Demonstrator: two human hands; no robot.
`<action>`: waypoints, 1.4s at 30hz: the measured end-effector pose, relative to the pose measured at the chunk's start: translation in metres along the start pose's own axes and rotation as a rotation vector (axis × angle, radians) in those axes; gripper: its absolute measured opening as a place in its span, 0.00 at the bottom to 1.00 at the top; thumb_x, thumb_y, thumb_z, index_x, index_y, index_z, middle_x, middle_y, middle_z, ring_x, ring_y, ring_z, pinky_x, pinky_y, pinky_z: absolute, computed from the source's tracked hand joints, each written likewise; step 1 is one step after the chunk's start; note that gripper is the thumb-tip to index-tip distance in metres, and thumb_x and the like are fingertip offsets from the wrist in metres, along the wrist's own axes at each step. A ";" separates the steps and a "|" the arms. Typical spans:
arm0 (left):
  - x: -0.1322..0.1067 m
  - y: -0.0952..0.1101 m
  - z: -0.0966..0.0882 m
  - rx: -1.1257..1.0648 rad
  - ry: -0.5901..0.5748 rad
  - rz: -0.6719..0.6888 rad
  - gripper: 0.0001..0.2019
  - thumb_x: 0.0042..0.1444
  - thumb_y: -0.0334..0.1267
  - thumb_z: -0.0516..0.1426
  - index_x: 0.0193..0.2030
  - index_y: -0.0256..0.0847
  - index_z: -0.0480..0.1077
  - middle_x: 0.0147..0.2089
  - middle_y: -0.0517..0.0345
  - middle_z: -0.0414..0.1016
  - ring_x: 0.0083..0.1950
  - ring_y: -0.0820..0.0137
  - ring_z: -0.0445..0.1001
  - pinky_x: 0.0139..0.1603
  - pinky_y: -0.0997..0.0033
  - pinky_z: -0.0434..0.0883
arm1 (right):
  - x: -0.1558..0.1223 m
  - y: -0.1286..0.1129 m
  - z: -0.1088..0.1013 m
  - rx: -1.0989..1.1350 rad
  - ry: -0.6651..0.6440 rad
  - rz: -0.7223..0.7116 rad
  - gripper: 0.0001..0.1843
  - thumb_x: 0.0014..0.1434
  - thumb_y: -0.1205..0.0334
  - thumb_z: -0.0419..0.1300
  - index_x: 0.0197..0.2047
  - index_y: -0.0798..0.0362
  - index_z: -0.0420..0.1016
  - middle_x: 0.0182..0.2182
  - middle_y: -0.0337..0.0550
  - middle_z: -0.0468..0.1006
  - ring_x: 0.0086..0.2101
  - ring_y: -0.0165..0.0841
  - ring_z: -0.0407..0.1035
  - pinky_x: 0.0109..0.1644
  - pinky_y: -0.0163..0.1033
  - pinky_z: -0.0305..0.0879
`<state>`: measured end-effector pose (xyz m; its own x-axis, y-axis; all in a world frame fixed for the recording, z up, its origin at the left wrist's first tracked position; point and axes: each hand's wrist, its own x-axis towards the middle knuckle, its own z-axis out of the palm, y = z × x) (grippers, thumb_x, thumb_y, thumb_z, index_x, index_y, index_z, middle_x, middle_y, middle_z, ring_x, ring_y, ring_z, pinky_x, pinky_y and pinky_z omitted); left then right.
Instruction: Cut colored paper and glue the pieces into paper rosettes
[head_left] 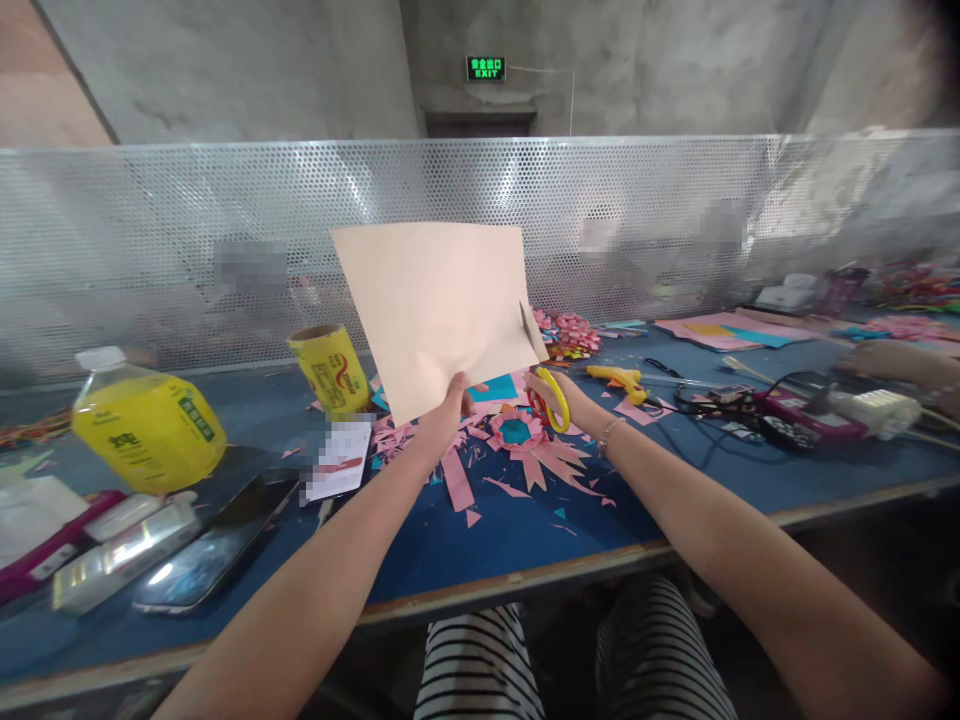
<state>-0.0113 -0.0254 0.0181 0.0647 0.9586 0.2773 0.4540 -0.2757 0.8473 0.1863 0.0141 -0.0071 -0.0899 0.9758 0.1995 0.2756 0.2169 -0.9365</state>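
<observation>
A large cream sheet of paper (435, 300) is held up over the table by my left hand (456, 398), closed on its lower edge with the thumb in front. My right hand (551, 395) grips scissors (556, 400) with yellow and red handles. Their blades are parted at the sheet's lower right edge, one of them showing in front of the paper. Below my hands lie pink paper scraps (459, 480) and a pink paper rosette (517, 430) with a blue centre and ribbon-like tails.
On the left stand a yellow-labelled bottle (150, 420), a yellow tape roll (330, 370) and phones, one a dark phone (217, 550). To the right lie a yellow glue gun (619, 382), tangled cables and coloured paper sheets (735, 330). A perforated metal screen (300, 200) runs behind; another person's hand (900, 365) is far right.
</observation>
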 end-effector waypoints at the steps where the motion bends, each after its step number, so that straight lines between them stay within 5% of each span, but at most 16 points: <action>1: 0.000 0.000 0.000 -0.011 0.001 0.016 0.28 0.54 0.60 0.37 0.16 0.43 0.58 0.26 0.59 0.70 0.38 0.67 0.69 0.52 0.67 0.59 | 0.002 0.003 0.001 -0.007 0.007 0.000 0.23 0.53 0.44 0.53 0.18 0.53 0.61 0.10 0.37 0.63 0.11 0.25 0.58 0.13 0.31 0.53; 9: -0.001 0.003 0.001 -0.001 0.040 0.033 0.27 0.55 0.58 0.38 0.15 0.43 0.57 0.28 0.58 0.73 0.41 0.67 0.70 0.51 0.68 0.61 | 0.008 0.016 0.005 0.064 0.057 0.025 0.19 0.50 0.47 0.58 0.20 0.53 0.61 0.10 0.35 0.63 0.11 0.24 0.57 0.12 0.30 0.52; 17: 0.000 0.005 0.000 0.014 0.019 -0.001 0.27 0.56 0.57 0.37 0.17 0.43 0.62 0.28 0.59 0.73 0.32 0.69 0.68 0.49 0.68 0.63 | 0.008 0.018 0.005 0.078 0.021 0.006 0.21 0.51 0.45 0.57 0.21 0.53 0.61 0.11 0.35 0.62 0.12 0.24 0.57 0.12 0.30 0.52; 28: -0.006 0.015 -0.003 0.025 0.015 -0.020 0.27 0.55 0.56 0.37 0.16 0.44 0.61 0.27 0.58 0.72 0.33 0.68 0.69 0.46 0.68 0.64 | 0.003 0.009 -0.001 0.158 -0.038 -0.065 0.23 0.51 0.39 0.53 0.24 0.53 0.61 0.11 0.32 0.60 0.11 0.22 0.54 0.13 0.29 0.51; 42: -0.003 0.007 -0.003 0.051 -0.003 -0.037 0.27 0.55 0.59 0.37 0.16 0.43 0.58 0.26 0.59 0.72 0.36 0.67 0.70 0.49 0.67 0.63 | -0.007 -0.012 -0.006 0.293 -0.070 0.062 0.24 0.47 0.38 0.56 0.25 0.53 0.60 0.11 0.30 0.58 0.11 0.21 0.54 0.12 0.29 0.50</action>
<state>-0.0108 -0.0304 0.0240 0.0499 0.9683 0.2447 0.5006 -0.2363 0.8328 0.1892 0.0050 0.0047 -0.1505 0.9803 0.1281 -0.0043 0.1289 -0.9917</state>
